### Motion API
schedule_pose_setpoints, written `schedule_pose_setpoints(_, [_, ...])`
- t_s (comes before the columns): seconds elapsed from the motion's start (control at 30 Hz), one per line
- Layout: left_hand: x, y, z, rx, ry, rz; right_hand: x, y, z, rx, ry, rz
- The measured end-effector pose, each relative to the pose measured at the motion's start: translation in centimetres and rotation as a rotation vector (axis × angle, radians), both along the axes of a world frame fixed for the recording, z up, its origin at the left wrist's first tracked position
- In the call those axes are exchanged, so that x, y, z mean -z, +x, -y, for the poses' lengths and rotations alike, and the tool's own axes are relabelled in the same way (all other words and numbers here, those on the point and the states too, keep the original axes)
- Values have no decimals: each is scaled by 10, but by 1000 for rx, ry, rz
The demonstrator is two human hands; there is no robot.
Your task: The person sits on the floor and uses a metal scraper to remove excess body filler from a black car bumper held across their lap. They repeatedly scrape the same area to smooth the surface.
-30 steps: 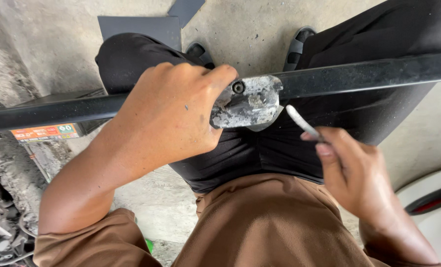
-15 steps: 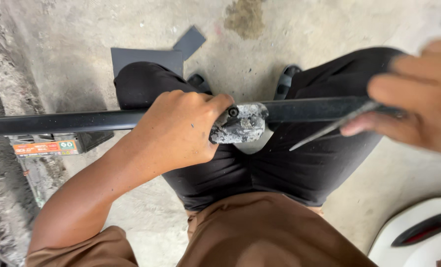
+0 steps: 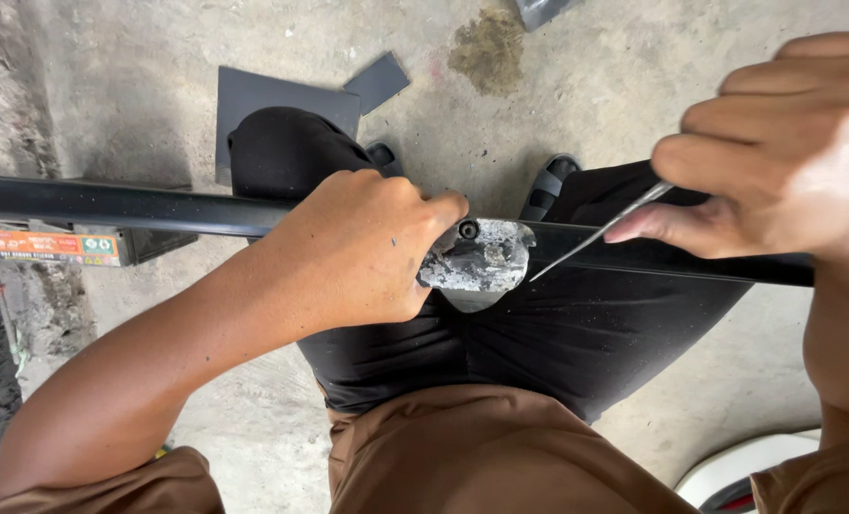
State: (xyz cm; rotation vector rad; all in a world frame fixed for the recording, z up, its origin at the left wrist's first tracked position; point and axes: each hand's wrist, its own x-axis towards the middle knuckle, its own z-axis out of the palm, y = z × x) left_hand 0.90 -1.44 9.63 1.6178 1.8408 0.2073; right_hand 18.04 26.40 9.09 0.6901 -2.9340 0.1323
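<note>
Seated person's left hand [image 3: 353, 252] clamps a black metal bar [image 3: 110, 205] lying across their lap beside its corroded grey fitting [image 3: 477, 262], while the right hand [image 3: 777, 143] pinches a thin metal pick [image 3: 596, 233] whose tip could slip off and jab the gripping fingers.

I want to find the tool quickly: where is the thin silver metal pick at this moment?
In the head view, right of centre, the thin silver metal pick is in the right hand, its tip beside the grey metal clamp on the long black bar.

Stained concrete floor [image 3: 634, 86], grey panels [image 3: 282, 100], daylight.
</note>
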Motion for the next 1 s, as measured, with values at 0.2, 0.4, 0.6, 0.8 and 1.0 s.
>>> schedule_pose_setpoints(0.2, [-1,-3,1,10,-2,6,8,-4,-1,9,-57,120])
schedule_pose_setpoints(0.4, [3,-2,1,27,-2,-6,3,-19,19,86,24,239])
schedule_pose_setpoints(0.6, [5,-4,1,37,26,-5,-2,-47,31,247,339,911])
schedule_pose_setpoints(0.8, [4,0,1,59,-59,-29,-10,-59,32,243,365,983])
schedule_pose_setpoints(1.0, [4,-3,-1,26,-74,-14,-17,-55,35,274,327,855])
